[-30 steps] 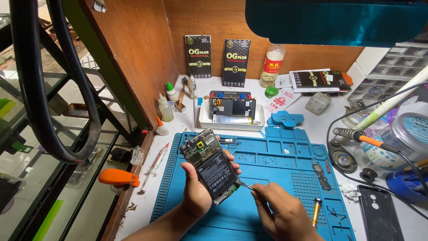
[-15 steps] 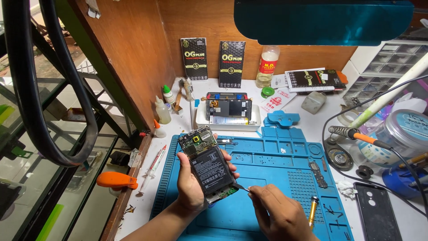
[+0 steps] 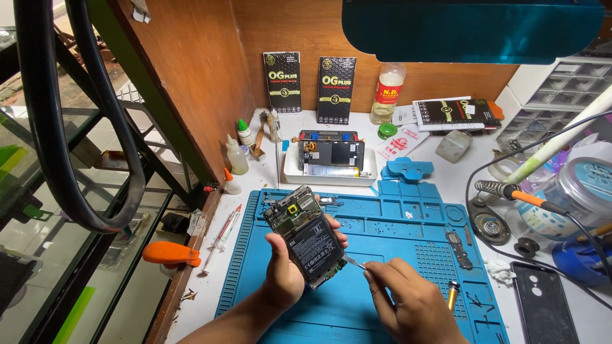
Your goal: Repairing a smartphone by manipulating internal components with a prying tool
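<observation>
The opened smartphone point(image 3: 307, 237) sat upright-tilted in the left hand point(image 3: 285, 267), back cover off, battery and circuit board facing up, fingers wrapped round both long edges. It was held just above the blue repair mat point(image 3: 408, 223). The right hand point(image 3: 408, 302) lay just right of the phone's lower end, closed in a pinch on thin metal tweezers point(image 3: 352, 261), whose tip met the phone's lower right corner.

Counts: two black upright boxes point(image 3: 282, 81) against the wooden back wall; one clear bottle with a red label point(image 3: 387, 91); two small white dropper bottles point(image 3: 237, 155) (one green-capped, one plain) on the table.

Containers: a white tray point(image 3: 293, 173) behind the mat held one second dismantled phone point(image 3: 331, 153). A clear round tub point(image 3: 583, 191) stood at far right; contents not discernible.
</observation>
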